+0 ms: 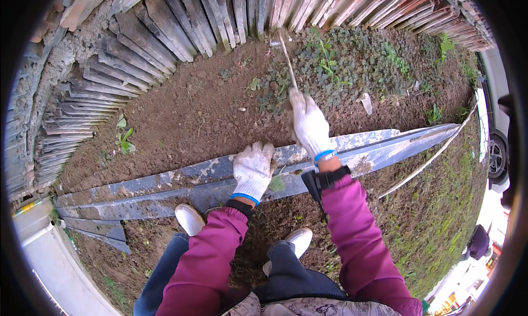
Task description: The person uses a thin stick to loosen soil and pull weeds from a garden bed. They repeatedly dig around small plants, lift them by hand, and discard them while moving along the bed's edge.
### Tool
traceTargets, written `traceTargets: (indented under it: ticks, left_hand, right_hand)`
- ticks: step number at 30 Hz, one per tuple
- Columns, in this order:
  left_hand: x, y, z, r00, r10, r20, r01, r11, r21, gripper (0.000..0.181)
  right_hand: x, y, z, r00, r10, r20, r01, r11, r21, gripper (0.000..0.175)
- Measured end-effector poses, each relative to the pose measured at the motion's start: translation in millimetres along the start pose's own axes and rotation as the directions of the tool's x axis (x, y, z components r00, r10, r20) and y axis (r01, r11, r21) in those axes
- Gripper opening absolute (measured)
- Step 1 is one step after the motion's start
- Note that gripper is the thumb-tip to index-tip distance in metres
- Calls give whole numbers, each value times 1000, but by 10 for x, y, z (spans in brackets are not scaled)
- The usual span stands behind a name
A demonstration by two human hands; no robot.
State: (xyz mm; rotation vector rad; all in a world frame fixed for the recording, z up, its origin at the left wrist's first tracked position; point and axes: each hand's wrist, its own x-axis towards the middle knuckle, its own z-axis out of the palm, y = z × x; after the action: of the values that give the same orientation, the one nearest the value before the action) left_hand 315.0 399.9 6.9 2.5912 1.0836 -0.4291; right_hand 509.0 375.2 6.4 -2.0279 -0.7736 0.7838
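Observation:
My right hand (pixel 308 120), in a white knit glove with a blue cuff, is closed around the thin handle of a hand tool (pixel 287 58). The tool's head is blurred at the soil by the foot of the stacked tiles (pixel 198 23). My left hand (pixel 252 165), gloved alike, rests with bent fingers at the far edge of a long grey ridged panel (pixel 144 198); whether it grips anything is hidden. A green leaf (pixel 277 183) lies on the panel beside it. Low clover-like weeds (pixel 350 64) cover the soil around the tool.
Bare brown soil (pixel 185 105) lies between tiles and panel, with a small leafy plant (pixel 125 142) at left. A pale stick (pixel 429 163) lies at right. My white shoes (pixel 300 239) stand on the near soil. A parked car (pixel 497 151) and a person (pixel 478 242) appear at the right rim.

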Motion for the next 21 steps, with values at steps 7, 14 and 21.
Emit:
traceTargets:
  ticks: [7, 14, 21]
  left_hand:
    - [69, -157, -102, 995, 35, 97, -33, 999, -23, 40]
    - [139, -227, 5, 987, 99, 129, -95, 995, -37, 38]
    - [128, -295, 69, 983, 151, 100, -145, 987, -65, 37]
  right_hand:
    - [-730, -225, -165, 839, 517, 170, -468, 844, -262, 65]
    - [-69, 18, 41, 915, 372, 158, -377, 926, 1, 56]
    - [-874, -190, -123, 610, 771, 185, -718, 636, -283, 70]
